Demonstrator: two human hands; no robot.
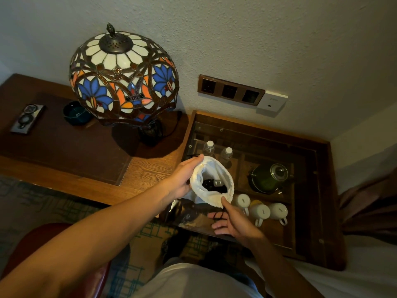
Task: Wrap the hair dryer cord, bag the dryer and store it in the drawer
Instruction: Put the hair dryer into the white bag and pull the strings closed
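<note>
White drawstring bag (211,183) held open above the glass-topped compartment (309,168), right of the lamp (123,78). The left hand (182,179) has its grip closed on the bag's rim; the right hand (232,220) pinches the near rim and a black cord (218,215). The hair dryer (212,184) lies inside the bag. Risk: loose cord trailing outside may snag at closure.

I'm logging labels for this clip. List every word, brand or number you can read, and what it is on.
No text can be read.
White mugs: small dark marks, too small to read.
White wall plate: faint mark, blurred.
Hair dryer in the white bag: pale label, illegible.
</note>
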